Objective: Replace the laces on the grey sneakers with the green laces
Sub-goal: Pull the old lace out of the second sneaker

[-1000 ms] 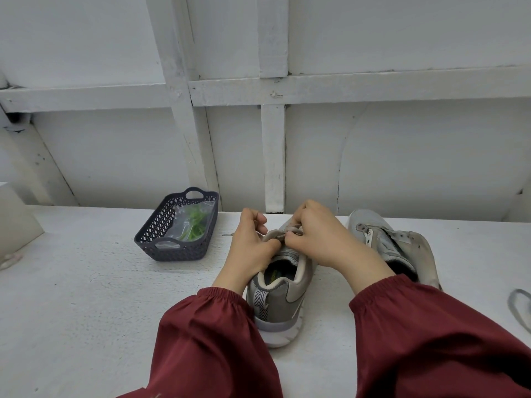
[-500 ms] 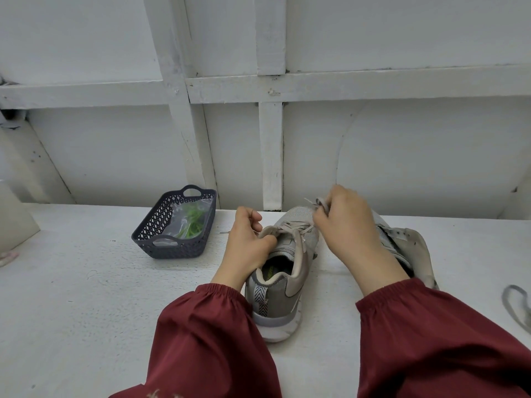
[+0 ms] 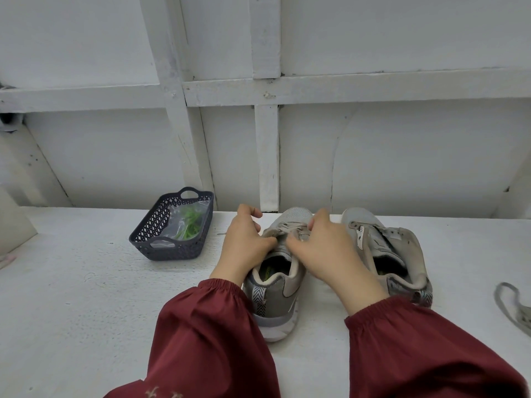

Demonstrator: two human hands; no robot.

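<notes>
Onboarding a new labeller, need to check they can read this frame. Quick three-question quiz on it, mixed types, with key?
1. True or false: the green laces are already threaded into a sneaker.
2. The left hand and the right hand are both at which shoe? A. the left sneaker, nearer the basket; B. the right sneaker; C. neither.
3. Fill in: near the table's right edge lies a loose grey ____.

Key: 1 false, they sit bagged in the basket. 2 A. 3 lace.
</notes>
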